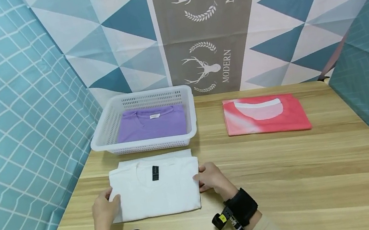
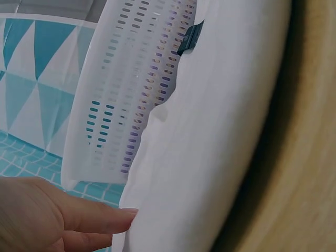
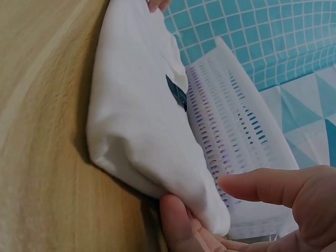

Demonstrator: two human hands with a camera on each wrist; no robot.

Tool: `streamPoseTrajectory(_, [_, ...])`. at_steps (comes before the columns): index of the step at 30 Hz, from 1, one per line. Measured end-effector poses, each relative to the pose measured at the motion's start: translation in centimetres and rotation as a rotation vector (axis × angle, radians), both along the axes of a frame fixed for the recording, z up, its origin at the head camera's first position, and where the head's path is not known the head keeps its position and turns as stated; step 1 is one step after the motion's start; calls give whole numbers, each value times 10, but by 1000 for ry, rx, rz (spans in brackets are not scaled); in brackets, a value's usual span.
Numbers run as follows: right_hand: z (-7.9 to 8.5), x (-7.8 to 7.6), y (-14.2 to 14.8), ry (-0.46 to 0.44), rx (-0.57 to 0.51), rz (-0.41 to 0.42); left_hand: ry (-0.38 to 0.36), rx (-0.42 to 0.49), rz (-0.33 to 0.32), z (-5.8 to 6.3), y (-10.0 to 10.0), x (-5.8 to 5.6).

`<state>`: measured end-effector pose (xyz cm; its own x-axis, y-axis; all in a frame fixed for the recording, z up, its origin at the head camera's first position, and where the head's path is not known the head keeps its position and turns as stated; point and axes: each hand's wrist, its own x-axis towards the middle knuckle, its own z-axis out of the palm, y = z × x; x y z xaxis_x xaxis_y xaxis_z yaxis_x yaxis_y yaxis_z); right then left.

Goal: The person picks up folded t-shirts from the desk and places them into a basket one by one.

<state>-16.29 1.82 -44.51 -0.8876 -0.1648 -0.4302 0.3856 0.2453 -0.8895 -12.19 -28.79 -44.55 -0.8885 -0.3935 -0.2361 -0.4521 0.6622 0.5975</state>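
Note:
A folded white T-shirt [image 1: 158, 196] with a black neck label lies on the wooden table, its collar towards the basket. My left hand [image 1: 104, 211] pinches its left edge, thumb on top; in the left wrist view the thumb [image 2: 113, 216] meets the cloth and the other fingertips are hidden. At the opposite edge, my right hand [image 1: 213, 177] holds the shirt's side. The right wrist view shows fingers [image 3: 178, 220] tucked under the cloth and the thumb above it. Just behind the collar, another pale folded layer pokes out.
A white plastic basket [image 1: 100, 139] stands behind the shirt, with a folded purple T-shirt [image 1: 157, 125] inside. Farther right lies a folded red and pink T-shirt [image 1: 267, 115]. Patterned cloth walls border the wooden table [image 1: 293, 194] at the back and sides.

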Motion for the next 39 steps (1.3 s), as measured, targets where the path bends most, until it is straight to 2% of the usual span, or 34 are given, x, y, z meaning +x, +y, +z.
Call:
streamPoseTrajectory(12, [-4, -1, 15, 2, 64, 65, -1, -19, -40, 0, 13, -1])
streamPoseTrajectory(20, [-5, -3, 34, 25, 102, 85, 15, -20, -108, 5, 31, -1])
streamPoseTrajectory(28, [-6, -4, 59, 20, 165, 73, 36, -16, -199, 10, 51, 3])
streamPoseTrajectory(39, [-7, 1, 97, 6, 258, 35, 86, 31, -254, 9, 87, 3])
